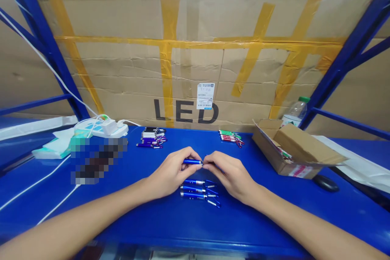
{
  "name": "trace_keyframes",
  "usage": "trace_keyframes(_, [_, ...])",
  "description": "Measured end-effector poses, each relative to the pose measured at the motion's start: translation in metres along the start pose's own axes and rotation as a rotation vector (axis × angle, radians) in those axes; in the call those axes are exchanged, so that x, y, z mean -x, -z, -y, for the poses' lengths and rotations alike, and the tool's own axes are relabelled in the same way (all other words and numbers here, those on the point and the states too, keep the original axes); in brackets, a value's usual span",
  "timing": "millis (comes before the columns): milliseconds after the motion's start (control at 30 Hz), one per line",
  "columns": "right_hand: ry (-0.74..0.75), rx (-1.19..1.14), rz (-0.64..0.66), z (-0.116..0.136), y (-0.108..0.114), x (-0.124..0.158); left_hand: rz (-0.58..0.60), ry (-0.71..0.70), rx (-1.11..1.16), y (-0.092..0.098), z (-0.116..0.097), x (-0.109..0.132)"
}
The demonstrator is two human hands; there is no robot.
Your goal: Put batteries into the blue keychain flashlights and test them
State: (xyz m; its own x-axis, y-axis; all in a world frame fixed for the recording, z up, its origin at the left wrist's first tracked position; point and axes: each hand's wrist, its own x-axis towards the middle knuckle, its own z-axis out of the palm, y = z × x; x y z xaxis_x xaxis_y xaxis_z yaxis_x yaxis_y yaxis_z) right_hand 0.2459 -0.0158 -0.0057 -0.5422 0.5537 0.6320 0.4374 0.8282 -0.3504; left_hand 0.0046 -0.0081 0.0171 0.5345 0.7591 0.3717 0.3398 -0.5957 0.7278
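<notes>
At right, a small cardboard box (268, 152) is standing with its flaps open and is holding slim items (285, 154), some green-tinted, mostly hidden by the cardboard. Behind it a clear bottle (296, 111) is wearing a green cap; what it is containing, one cannot tell. A large cardboard sheet (128, 73), printed LED and crossed by yellow tape, is closing off the back.

The blue tabletop (146, 227) is bearing a black, silver and purple group of penlights (151, 135) at left, a green and red group (228, 136) at right, and three blue penlights (192, 189) lying nearest the viewer. Just beyond these — above the surface — the left hand (178, 170) is pinching a blue penlight (191, 162) between thumb and fingers. The right hand (231, 174) is bringing its fingertips together at the penlight's end; whether they are gripping it is unclear.

A power strip (105, 129) is lying far left, while blue metal posts (343, 57) are framing both sides.
</notes>
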Motion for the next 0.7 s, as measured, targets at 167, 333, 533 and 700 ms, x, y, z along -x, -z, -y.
trace_keyframes(167, [0.04,0.054,-0.01,-0.001,0.0,0.0,0.026,0.034,0.013,-0.001,0.001,0.0])
trace_keyframes(333, [0.044,0.055,0.006,0.0,0.001,0.001,0.057,0.019,-0.002,-0.002,0.004,0.001])
trace_keyframes(533, [0.048,0.04,-0.016,0.0,0.0,0.001,0.096,-0.001,-0.005,-0.002,0.007,0.002])
trace_keyframes(700, [0.007,0.001,-0.001,0.001,0.0,0.0,0.098,-0.023,-0.037,0.0,0.01,0.001])
